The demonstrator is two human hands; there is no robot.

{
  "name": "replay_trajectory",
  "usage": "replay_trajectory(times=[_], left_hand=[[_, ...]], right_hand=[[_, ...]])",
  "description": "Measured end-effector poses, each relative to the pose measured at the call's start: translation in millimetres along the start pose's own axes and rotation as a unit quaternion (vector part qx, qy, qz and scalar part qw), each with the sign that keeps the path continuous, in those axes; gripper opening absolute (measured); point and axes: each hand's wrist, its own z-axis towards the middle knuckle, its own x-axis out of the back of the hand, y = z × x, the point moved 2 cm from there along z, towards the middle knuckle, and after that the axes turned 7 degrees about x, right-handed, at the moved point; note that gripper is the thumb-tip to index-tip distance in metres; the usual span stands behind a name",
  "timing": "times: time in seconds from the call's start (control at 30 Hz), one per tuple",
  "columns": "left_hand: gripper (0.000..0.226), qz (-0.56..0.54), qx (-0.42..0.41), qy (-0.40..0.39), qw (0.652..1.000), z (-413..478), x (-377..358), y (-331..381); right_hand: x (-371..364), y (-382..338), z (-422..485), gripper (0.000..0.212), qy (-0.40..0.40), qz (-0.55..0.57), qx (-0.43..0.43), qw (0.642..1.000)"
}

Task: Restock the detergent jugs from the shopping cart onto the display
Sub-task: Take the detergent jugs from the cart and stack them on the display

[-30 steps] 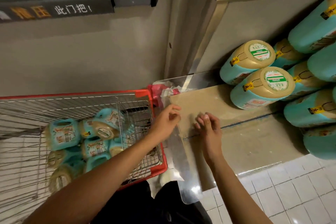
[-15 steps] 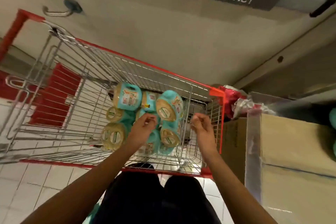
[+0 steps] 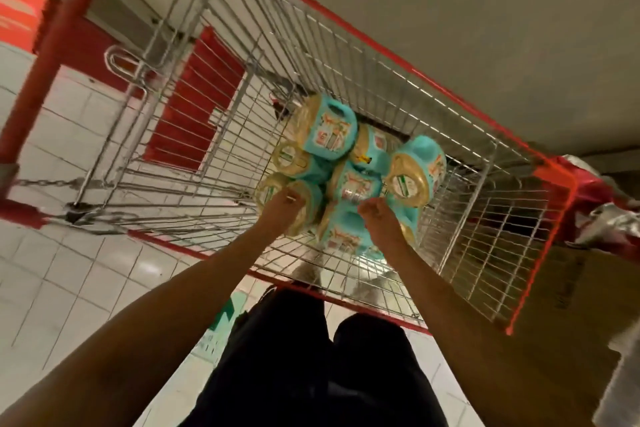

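Left hand [image 3: 278, 209] and right hand [image 3: 378, 218] outstretched, both curled.

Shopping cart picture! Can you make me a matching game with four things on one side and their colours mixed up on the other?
Things
A. shopping cart rim
B. detergent jugs
C. floor tiles
D. trousers

Colours
1. black
2. teal with gold caps
3. red
4. white

Right pairs: A-3, B-2, C-4, D-1
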Motion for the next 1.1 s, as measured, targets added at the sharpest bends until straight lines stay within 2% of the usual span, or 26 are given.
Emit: replay_trajectory(times=[0.07, 0.2, 0.37, 0.43, 0.5, 0.6, 0.67, 0.73, 0.87, 0.97, 1.03, 1.1], left_hand=[[0.029, 0.010, 0.013, 0.010, 1.000, 21, 11, -12], [0.032, 0.042, 0.029, 0.005, 0.999, 54, 16, -30], [0.028, 0.105, -0.002, -0.015, 0.994, 96, -3, -36], [0.016, 0.127, -0.020, -0.045, 0.991, 110, -19, -35], [0.015, 0.154, -0.033, -0.087, 0.984, 119, -35, -32], [0.021, 0.180, -0.047, -0.140, 0.972, 132, -55, -29], [0.023, 0.191, -0.056, -0.154, 0.968, 138, -62, -28], [0.025, 0.192, -0.064, -0.158, 0.966, 145, -62, -26], [0.021, 0.156, -0.040, -0.142, 0.977, 158, -56, -21], [0.016, 0.164, -0.032, -0.135, 0.977, 161, -50, -19], [0.019, 0.146, -0.022, -0.133, 0.980, 159, -43, -16], [0.017, 0.091, 0.003, -0.132, 0.987, 153, -38, -13]], right_hand=[[-21, 9, 18, 0.007, -0.031, -0.025, -0.021, 0.999], [-43, 32, 47, 0.036, -0.074, -0.125, -0.042, 0.988], [-46, 62, 82, 0.043, -0.070, -0.234, -0.023, 0.969], [-40, 75, 101, 0.044, -0.081, -0.308, 0.005, 0.948], [-35, 87, 119, 0.047, -0.109, -0.365, 0.025, 0.924], [-36, 105, 145, 0.052, -0.161, -0.432, 0.033, 0.887], [-45, 115, 154, 0.048, -0.182, -0.487, 0.038, 0.853], [-57, 122, 159, 0.051, -0.182, -0.514, 0.029, 0.838], [-67, 127, 159, 0.065, -0.197, -0.517, 0.021, 0.832], [-61, 118, 146, 0.061, -0.218, -0.510, 0.056, 0.830], [-54, 108, 133, 0.053, -0.210, -0.483, 0.070, 0.847], [-41, 95, 123, 0.048, -0.201, -0.425, 0.047, 0.881]])
